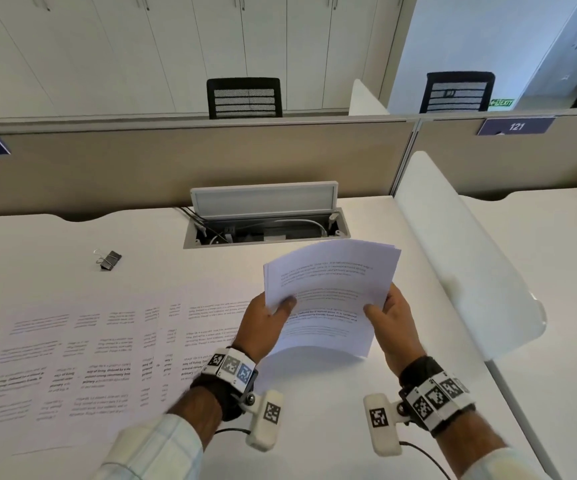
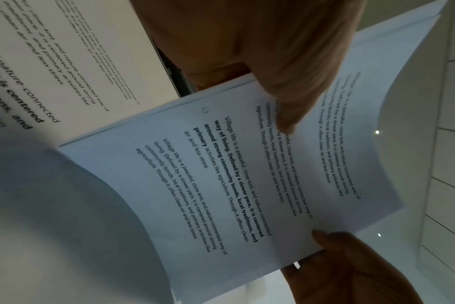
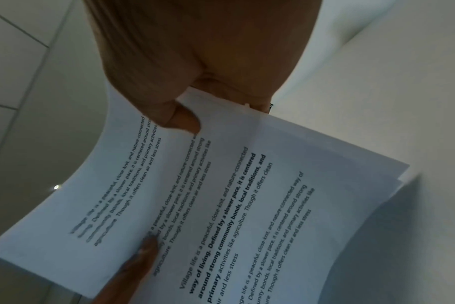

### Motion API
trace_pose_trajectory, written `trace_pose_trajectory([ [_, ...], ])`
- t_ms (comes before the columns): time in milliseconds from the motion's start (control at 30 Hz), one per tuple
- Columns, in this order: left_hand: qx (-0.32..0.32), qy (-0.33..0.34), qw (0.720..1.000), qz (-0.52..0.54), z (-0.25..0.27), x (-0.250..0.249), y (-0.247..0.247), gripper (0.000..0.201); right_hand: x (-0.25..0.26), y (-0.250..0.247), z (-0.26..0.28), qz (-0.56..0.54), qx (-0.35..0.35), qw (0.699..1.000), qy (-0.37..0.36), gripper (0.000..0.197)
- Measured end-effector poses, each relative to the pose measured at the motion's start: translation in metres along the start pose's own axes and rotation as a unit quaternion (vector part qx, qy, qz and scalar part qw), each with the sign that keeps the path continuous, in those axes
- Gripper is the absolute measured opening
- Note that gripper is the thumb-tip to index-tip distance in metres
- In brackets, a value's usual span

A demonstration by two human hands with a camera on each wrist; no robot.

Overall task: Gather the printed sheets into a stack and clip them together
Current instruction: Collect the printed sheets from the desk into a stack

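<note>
A stack of printed sheets [image 1: 328,292] hangs above the white desk [image 1: 55,244], tilted and bowed. My left hand [image 1: 266,317] pinches its left edge, thumb on top of the print. My right hand [image 1: 389,313] pinches the right edge the same way. The left wrist view shows the stack [image 2: 234,174] with my left thumb [image 2: 286,115] on the text. In the right wrist view my right thumb [image 3: 174,115] presses on the stack [image 3: 234,205]. Several more printed sheets [image 1: 83,358] lie overlapped across the desk's left half. A black binder clip [image 1: 110,260] lies at the far left.
An open cable hatch [image 1: 266,225] with its lid raised sits at the back of the desk. A white curved divider [image 1: 463,265] stands on the right edge. A beige partition [image 1: 176,161] closes the back, with two black chairs beyond.
</note>
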State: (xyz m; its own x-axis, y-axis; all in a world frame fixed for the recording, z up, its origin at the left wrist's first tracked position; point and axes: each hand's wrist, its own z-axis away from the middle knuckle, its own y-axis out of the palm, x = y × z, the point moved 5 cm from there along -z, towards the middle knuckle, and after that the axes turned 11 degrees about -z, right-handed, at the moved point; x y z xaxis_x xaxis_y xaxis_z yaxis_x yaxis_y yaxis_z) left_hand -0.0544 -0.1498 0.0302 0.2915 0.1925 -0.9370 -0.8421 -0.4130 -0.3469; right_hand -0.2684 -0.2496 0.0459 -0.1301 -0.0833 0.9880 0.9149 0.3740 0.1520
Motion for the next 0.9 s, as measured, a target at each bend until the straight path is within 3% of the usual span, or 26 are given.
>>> trace_pose_trajectory([
  [100,0.0,0.016,1.0,-0.009,-0.001,-0.005,0.001,0.016,0.0,-0.004,0.002,-0.007,-0.017,1.0,-0.012,0.061],
  [233,0.003,0.006,1.0,0.008,-0.001,0.001,-0.003,0.032,0.008,-0.011,0.0,0.017,-0.029,0.999,-0.037,0.058],
  [333,0.023,0.002,0.999,-0.034,0.001,0.014,0.001,0.024,-0.005,-0.012,0.002,0.022,-0.024,0.999,-0.007,0.059],
  [433,0.028,0.005,0.999,-0.032,0.003,0.011,0.007,0.016,-0.002,-0.013,0.004,0.027,-0.044,0.999,-0.01,0.049],
  [567,0.027,0.016,0.999,-0.008,0.002,0.003,0.005,0.022,0.006,-0.013,0.002,0.007,-0.066,0.997,-0.031,0.05],
  [667,0.022,0.009,1.0,-0.016,0.002,0.008,0.006,0.033,-0.001,-0.014,0.0,0.015,-0.043,0.999,-0.021,0.053],
  [900,0.054,-0.012,0.996,-0.075,0.004,0.026,0.009,0.024,-0.013,-0.007,-0.002,0.055,-0.048,0.997,0.016,0.047],
])
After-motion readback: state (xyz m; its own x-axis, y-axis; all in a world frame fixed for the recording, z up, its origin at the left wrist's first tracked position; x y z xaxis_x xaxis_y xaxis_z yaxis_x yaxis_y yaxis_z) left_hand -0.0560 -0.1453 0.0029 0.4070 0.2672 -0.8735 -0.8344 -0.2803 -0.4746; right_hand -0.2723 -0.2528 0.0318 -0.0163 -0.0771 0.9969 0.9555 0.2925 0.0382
